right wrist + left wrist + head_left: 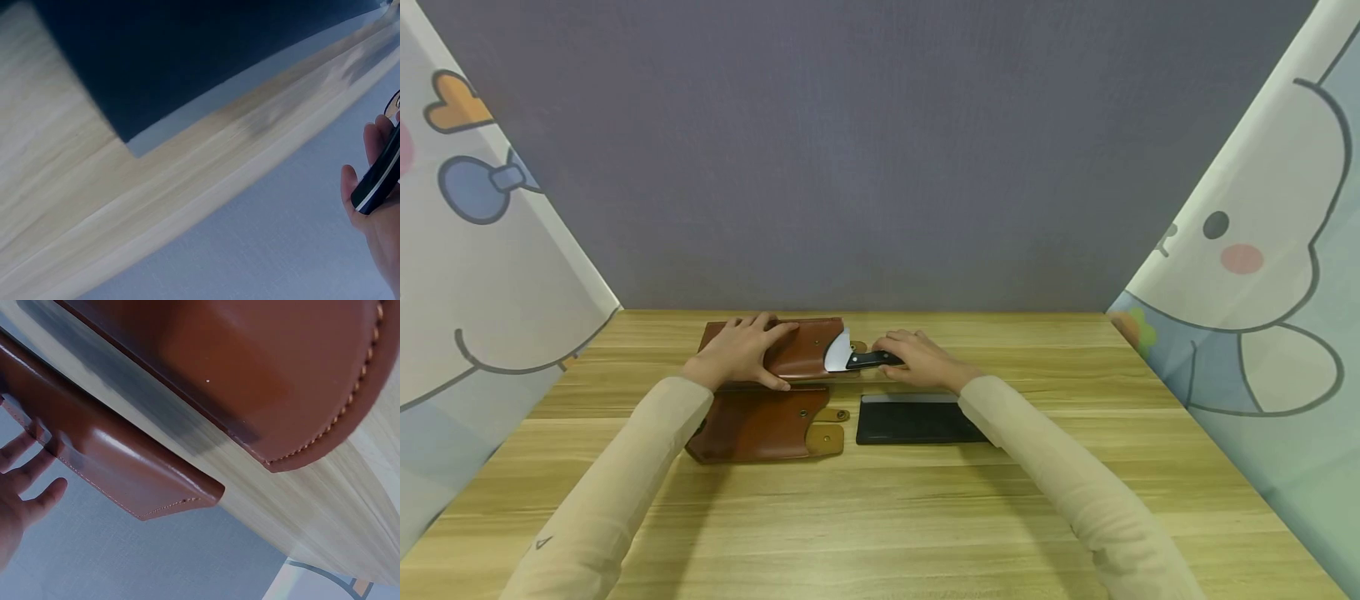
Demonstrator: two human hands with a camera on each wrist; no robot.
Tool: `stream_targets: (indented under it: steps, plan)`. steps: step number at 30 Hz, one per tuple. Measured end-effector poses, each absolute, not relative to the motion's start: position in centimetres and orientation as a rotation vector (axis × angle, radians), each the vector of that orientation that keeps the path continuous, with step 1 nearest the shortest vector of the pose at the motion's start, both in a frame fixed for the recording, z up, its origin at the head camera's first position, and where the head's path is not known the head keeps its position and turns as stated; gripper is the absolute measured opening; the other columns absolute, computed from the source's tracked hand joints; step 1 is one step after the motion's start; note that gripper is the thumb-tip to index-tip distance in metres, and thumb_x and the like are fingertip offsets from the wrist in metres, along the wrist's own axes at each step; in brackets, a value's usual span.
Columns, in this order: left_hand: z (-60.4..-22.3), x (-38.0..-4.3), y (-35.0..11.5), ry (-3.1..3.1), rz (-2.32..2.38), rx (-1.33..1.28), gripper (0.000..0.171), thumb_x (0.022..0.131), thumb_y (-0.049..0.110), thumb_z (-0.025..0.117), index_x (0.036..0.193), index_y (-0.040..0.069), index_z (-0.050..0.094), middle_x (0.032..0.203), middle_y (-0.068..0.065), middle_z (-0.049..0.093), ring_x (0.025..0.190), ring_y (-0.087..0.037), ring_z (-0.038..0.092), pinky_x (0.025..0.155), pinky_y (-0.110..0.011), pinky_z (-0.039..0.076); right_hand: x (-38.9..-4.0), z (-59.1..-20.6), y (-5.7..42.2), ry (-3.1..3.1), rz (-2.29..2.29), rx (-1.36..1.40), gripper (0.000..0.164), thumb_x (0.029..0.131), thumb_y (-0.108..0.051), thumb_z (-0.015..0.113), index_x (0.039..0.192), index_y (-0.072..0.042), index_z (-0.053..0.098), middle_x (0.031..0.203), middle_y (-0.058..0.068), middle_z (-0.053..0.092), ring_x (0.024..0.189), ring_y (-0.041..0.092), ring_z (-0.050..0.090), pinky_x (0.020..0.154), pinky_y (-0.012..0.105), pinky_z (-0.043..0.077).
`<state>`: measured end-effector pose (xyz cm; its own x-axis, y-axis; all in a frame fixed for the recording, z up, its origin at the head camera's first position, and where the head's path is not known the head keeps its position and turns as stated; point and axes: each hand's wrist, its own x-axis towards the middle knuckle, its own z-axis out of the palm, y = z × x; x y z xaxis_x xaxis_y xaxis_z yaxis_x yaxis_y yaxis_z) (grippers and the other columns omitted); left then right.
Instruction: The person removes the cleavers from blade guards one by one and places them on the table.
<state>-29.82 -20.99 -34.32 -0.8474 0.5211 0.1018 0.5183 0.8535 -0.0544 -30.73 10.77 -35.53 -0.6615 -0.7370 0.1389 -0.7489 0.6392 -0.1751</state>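
Observation:
My right hand (921, 358) grips the black riveted handle of a kitchen knife (871, 360). Its silver blade (837, 353) points left, partly inside a brown leather sheath (805, 348) at the back of the table; the rest is hidden. On that sheath rests my left hand (740, 348), fingers spread toward the far edge, thumb along the near side. The left wrist view shows the sheath's stitched end (156, 494) near those fingers. In the right wrist view the handle (377, 178) lies across the palm, under the curled fingers.
A second brown leather sheath (760, 425) with tan snap straps lies in front of the first. To its right is a flat black rectangular thing (910, 422) with a pale strip along its far edge, partly under the right forearm. A grey wall (880, 167) rises behind the wooden table.

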Motion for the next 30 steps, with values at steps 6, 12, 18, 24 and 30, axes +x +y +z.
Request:
stream_targets:
  steps: [6,12,18,24,30]
  plan:
    - [-34.3,-29.8,-21.1,-2.916,0.041,-0.824,0.103,0.059,0.068,0.070,0.142,0.017,0.035,0.135,-0.021,0.039,0.120,-0.044,0.042,0.096,-0.063,0.032,-30.6,-35.3,11.0,-2.791,0.333,1.278,0.031,0.091,-0.025,0.056,0.120,-0.015,0.055,0.119,0.003,0.056,0.110,0.023,0.052,0.091,0.051,0.039]
    - [-34.3,-29.7,-21.3,-2.907,0.023,-0.828,0.103,0.058,0.067,0.071,0.141,0.017,0.036,0.134,-0.021,0.040,0.119,-0.044,0.043,0.095,-0.063,0.032,-30.8,-35.5,11.3,-2.776,0.344,1.287,0.029,0.090,-0.024,0.057,0.118,-0.016,0.056,0.116,0.003,0.057,0.107,0.022,0.053,0.090,0.050,0.040]
    - [-34.4,-29.8,-21.4,-2.908,0.023,-0.826,0.103,0.059,0.066,0.071,0.141,0.017,0.036,0.133,-0.021,0.041,0.119,-0.045,0.043,0.094,-0.063,0.032,-30.9,-35.6,11.6,-2.778,0.355,1.285,0.029,0.090,-0.025,0.057,0.118,-0.017,0.056,0.115,0.002,0.057,0.107,0.021,0.053,0.090,0.050,0.040]
    - [-34.5,-29.8,-21.5,-2.906,0.006,-0.828,0.102,0.059,0.066,0.072,0.141,0.016,0.036,0.132,-0.021,0.041,0.117,-0.045,0.043,0.093,-0.064,0.033,-30.7,-35.5,11.8,-2.795,0.362,1.265,0.030,0.090,-0.024,0.058,0.118,-0.016,0.057,0.115,0.002,0.057,0.106,0.021,0.053,0.090,0.049,0.040]
    - [-34.5,-29.9,-21.5,-2.907,-0.005,-0.827,0.102,0.059,0.066,0.071,0.141,0.017,0.036,0.132,-0.021,0.041,0.116,-0.046,0.044,0.093,-0.063,0.033,-30.6,-35.4,12.1,-2.796,0.352,1.251,0.031,0.090,-0.025,0.058,0.120,-0.016,0.056,0.118,0.003,0.057,0.110,0.022,0.053,0.091,0.050,0.040]
